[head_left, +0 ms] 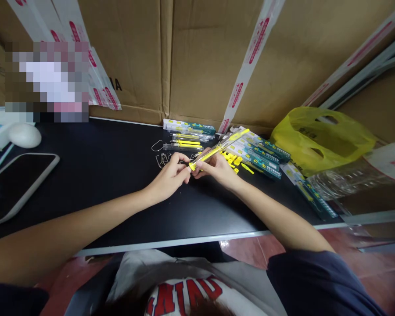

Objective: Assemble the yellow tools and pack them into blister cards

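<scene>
From my remote seat I see two bare hands above a black desk [118, 210]. The right hand [220, 170] holds a clear plastic tube [213, 150] with yellow parts, thumb and fingers closed on it; the tube slants over the desk, far end rightward. The left hand [169, 176] has its fingers bunched narrow at the yellow near end — whether they grip, I cannot tell. Bent wire hooks [162, 160] lie beyond the left hand; yellow plastic pieces [237, 161] and printed boxes [266, 165] lie far right.
</scene>
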Demonstrator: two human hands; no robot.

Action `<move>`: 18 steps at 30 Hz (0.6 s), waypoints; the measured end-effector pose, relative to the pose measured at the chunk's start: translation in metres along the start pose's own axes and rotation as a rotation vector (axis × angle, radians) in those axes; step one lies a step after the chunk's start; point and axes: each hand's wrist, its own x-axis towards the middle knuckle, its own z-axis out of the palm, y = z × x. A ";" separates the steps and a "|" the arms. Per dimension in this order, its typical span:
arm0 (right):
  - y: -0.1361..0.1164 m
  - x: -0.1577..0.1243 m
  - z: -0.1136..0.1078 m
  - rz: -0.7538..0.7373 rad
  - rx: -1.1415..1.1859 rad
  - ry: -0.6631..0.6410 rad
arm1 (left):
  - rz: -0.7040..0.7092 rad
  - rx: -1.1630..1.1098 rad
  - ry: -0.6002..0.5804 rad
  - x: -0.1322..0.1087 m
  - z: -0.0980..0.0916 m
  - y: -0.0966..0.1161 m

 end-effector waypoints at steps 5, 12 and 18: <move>0.001 -0.001 0.004 0.024 -0.035 -0.042 | -0.101 -0.212 -0.102 0.001 0.001 -0.002; 0.001 -0.001 0.005 0.021 -0.073 -0.149 | -0.134 -0.207 -0.055 0.005 0.002 -0.010; -0.012 0.002 -0.027 -0.053 -0.606 -0.154 | -0.065 -0.106 0.056 0.017 -0.012 -0.011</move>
